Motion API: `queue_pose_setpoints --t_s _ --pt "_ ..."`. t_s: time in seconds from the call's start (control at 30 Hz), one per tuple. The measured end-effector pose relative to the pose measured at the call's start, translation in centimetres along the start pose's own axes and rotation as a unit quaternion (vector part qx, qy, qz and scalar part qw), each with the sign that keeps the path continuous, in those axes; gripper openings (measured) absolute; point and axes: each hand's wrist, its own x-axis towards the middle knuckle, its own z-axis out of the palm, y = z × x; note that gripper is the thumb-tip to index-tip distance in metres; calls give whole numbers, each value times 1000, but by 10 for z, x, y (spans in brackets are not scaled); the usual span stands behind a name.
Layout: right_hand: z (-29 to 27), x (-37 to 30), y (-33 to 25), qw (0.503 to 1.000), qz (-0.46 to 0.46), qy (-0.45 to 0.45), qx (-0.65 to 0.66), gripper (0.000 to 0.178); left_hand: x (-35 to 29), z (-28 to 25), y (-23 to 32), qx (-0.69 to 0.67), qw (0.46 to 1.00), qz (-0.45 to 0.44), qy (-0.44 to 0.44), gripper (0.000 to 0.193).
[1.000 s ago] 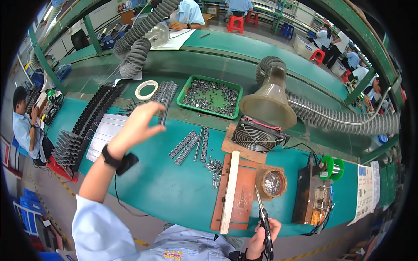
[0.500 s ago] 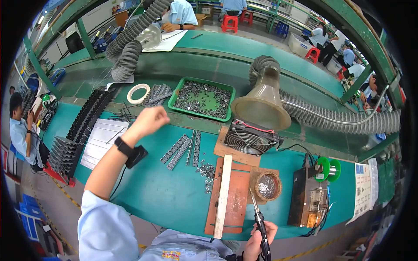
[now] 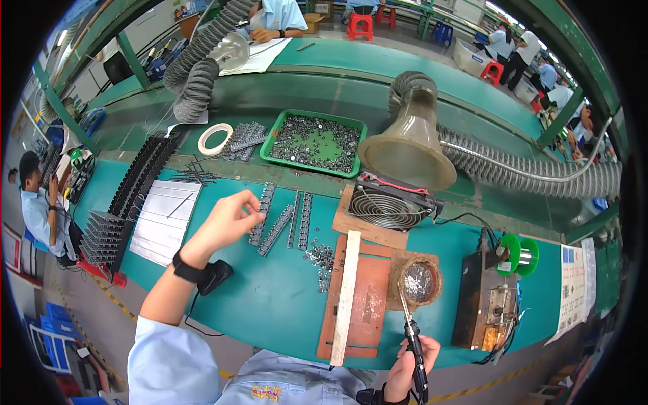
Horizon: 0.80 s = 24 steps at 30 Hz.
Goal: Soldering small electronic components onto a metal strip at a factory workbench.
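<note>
My left hand point(image 3: 233, 219) is closed at the left edge of a grey strip of small parts point(image 3: 267, 197), its fingertips pinching it. The strip slants over the green mat. Beside it lie a second slanted strip point(image 3: 277, 229) and two upright ones, a thin one point(image 3: 293, 219) and a wider one point(image 3: 306, 221). At the lower right, my right hand point(image 3: 415, 358) grips a soldering iron point(image 3: 416, 344) by its black handle. Its metal tip reaches the near left rim of a round pot point(image 3: 420, 282) with silvery bits inside.
An orange-brown board point(image 3: 368, 304) carries a pale wooden bar point(image 3: 345, 297). Loose small parts point(image 3: 322, 260) lie left of it. Behind are a fan point(image 3: 388, 209), a fume hood point(image 3: 408, 158) and a green tray point(image 3: 270, 145) of parts. A solder spool point(image 3: 516, 255) stands right.
My left hand has come down and nearer, from beside the tray to the leftmost strip, which now stands steeper. The soldering iron's tip has shifted up slightly onto the pot's rim.
</note>
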Motion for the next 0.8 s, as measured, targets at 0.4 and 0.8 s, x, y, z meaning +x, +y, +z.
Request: queue_pose_setpoints --t_s 0.4,0.8 --pt "-1 2 6 999 13 1 -41 44 -68 95 40 -331 884 -165 -286 12" --pt "1 1 5 999 23 10 -45 49 -77 114 32 -360 880 -170 -258 11"
